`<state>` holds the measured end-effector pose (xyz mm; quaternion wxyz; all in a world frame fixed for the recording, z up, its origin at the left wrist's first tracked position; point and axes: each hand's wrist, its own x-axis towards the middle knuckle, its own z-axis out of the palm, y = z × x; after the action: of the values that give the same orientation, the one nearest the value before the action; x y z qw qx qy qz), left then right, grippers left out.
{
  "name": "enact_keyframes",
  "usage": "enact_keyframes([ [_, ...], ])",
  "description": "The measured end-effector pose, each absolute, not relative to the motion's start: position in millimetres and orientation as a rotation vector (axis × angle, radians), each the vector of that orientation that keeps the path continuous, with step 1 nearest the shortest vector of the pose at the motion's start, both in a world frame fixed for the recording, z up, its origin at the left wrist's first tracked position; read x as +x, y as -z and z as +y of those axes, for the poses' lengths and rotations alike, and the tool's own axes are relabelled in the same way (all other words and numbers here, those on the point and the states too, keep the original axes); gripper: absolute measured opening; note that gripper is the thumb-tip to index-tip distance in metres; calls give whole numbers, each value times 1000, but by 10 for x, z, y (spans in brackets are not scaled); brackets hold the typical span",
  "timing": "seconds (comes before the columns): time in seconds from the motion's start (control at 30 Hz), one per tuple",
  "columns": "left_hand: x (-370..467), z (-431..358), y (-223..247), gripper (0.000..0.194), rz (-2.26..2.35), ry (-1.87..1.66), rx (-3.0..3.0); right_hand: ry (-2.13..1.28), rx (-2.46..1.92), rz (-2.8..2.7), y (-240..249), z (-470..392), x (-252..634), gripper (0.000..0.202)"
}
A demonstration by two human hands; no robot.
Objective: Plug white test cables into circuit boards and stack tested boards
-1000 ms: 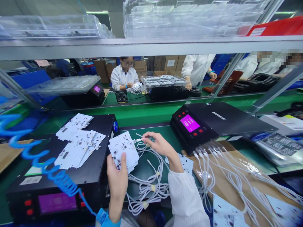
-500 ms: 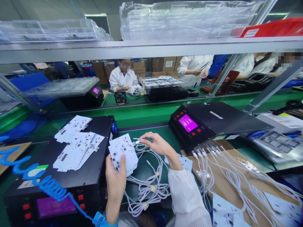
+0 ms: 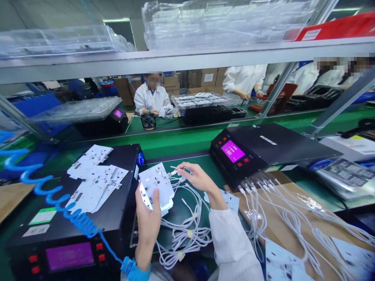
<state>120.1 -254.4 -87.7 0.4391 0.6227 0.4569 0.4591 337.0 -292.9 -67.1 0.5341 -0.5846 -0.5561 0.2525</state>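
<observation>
My left hand [image 3: 149,216] grips a small stack of white circuit boards [image 3: 156,183], thumb on top and fingers underneath. Bright light shows along the boards' left edge. At their right edge, my right hand [image 3: 195,175] pinches the plug of a white cable [image 3: 173,171]; whether the plug sits fully in the socket is too small to tell. Below the hands lie coiled white cables [image 3: 190,234] bound with pale ties. More white circuit boards [image 3: 96,183] rest in a loose pile on the black box [image 3: 114,218] to the left.
A black tester [image 3: 263,146] with a lit magenta screen stands right, several white cables [image 3: 252,203] plugged into its front. A blue coiled cord [image 3: 79,222] runs to my left wristband. Overhead, a shelf [image 3: 175,60] holds clear trays. Co-workers in white sit and stand across the bench.
The boards in my left hand have shifted slightly right and up, and lights along their left edge have come on. My right hand keeps its pinch at the cable plug.
</observation>
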Motion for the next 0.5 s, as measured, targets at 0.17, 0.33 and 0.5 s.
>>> enact_keyframes([
  [0.17,1207,-2519,910,44,1158,-969,1596,-565,-1431,-1343,670,-2926,3376,31],
  [0.33,1189,-2488,915,44,1162,-889,1643,-521,-1438,-1406,677,-2938,3362,29],
  [0.5,1149,-2458,862,44,1126,-851,1693,-494,-1445,-1409,684,-2957,3347,27],
])
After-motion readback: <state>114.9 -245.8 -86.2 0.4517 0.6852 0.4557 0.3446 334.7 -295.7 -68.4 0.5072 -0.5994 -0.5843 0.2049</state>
